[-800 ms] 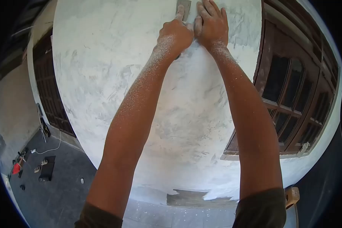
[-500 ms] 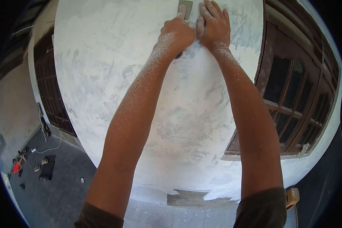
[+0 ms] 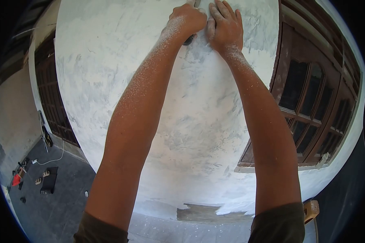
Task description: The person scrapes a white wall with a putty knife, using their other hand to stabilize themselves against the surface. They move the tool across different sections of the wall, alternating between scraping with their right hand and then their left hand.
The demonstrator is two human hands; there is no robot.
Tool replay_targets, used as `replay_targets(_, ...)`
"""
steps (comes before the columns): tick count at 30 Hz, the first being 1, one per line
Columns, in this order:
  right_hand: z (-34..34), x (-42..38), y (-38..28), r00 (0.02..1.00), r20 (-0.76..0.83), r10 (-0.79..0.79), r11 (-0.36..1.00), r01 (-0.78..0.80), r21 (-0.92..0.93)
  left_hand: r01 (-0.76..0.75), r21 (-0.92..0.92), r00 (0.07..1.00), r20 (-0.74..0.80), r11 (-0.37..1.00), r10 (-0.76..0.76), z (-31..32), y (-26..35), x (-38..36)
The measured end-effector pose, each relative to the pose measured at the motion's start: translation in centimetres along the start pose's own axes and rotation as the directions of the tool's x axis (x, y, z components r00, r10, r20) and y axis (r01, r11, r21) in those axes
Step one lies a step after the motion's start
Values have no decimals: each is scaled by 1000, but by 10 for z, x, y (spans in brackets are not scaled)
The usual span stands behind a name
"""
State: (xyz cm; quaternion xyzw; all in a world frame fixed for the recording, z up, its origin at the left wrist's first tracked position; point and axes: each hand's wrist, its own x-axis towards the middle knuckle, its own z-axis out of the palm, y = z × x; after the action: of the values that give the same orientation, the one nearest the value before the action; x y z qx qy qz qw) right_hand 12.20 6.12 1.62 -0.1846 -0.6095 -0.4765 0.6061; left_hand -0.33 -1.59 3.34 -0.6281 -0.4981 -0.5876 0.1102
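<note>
- Centrally, a pale wall (image 3: 202, 121), mottled with grey-white smears, curves through the wide view; both arms reach up across it to the top of the frame.
- Left hand (image 3: 189, 19): closed around a scraper (image 3: 188, 41), whose dark, rounded handle end shows below the fist. A sliver of its flat blade appears at the upper edge, against the wall; the rest is cut off or hidden. The fingers are curled in, one pointing up along the tool, its tip out of frame.
- Right hand (image 3: 227, 29): laid against the wall just beside the left, back outward, holding nothing visible. Its fingers are extended upward and slightly spread, the thumb set apart from them.
- Forearms: dusted with pale powder, most thickly near the left wrist; dark sleeves (image 3: 278, 222) end near the elbows.
- Right of the wall surface: a brown wooden window (image 3: 308, 89) with dark panes.
- Lower centre: an irregular grey-brown patch (image 3: 202, 213) interrupts the white coating.
- Lower right: a yellowish-brown object (image 3: 311, 211), partly hidden by the sleeve.
- Far left: a dark lattice door (image 3: 52, 93); on the grey floor (image 3: 65, 206) lie a white cable (image 3: 54, 160), a pair of sandals (image 3: 38, 181), a black item (image 3: 49, 180) and a red object (image 3: 16, 180).
</note>
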Motion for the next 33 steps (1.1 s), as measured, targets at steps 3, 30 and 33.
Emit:
replay_targets(3,-4,0,2,1000,13,5,999,-5,40,-42,144,985,172,989,17,-31,31,-13)
replay_targets(30,2,1,-1,1000,-8,9,1000,-9,17,-101,221,985,-114,970,128,32,-41,-16)
replay_targets(33,0,1,-1,1000,-7,5,999,-5,37,-29,152,995,96,988,14,-5,-12,0)
